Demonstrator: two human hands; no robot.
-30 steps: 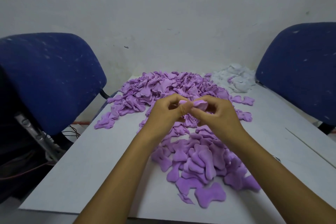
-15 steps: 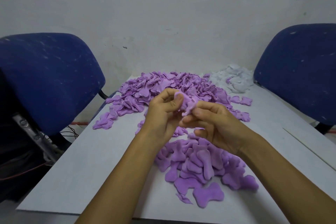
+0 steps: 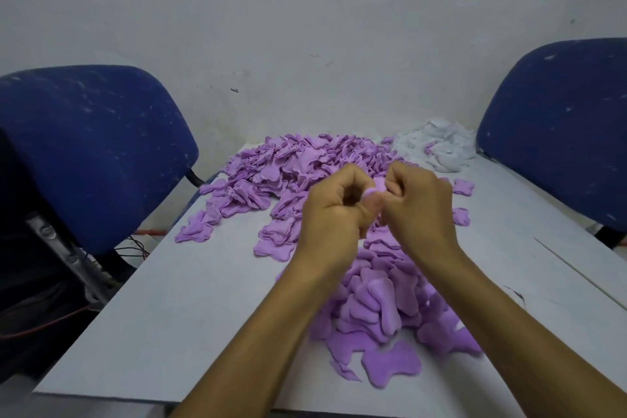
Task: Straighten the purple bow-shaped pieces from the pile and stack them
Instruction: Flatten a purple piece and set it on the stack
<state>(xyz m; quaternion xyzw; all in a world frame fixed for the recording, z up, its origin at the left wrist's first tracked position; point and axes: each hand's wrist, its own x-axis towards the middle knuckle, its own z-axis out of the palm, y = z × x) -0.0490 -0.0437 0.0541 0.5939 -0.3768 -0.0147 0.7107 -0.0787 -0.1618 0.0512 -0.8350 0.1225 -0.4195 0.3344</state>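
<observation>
Hands: left hand [image 3: 334,210] and right hand [image 3: 419,204] both pinch one purple piece [image 3: 376,187], fingers curled on it | Piece: between the fingertips, long axis hidden | Stack [image 3: 376,309]: below the fingers on worktop [image 3: 190,332], equally near both hands | Pile [image 3: 298,163]: beyond the fingers

Pale grey surface [image 3: 176,322], seen from its near edge toward the wall; large heap of purple bow-shaped pieces [image 3: 298,163] at the far end; nearer group of flattened purple pieces [image 3: 380,309] overlapping near the front edge; single flat piece [image 3: 390,366] lying nearest; white pieces [image 3: 441,146] piled at the far right corner; two stray purple pieces [image 3: 463,187] lying apart on the right.
</observation>
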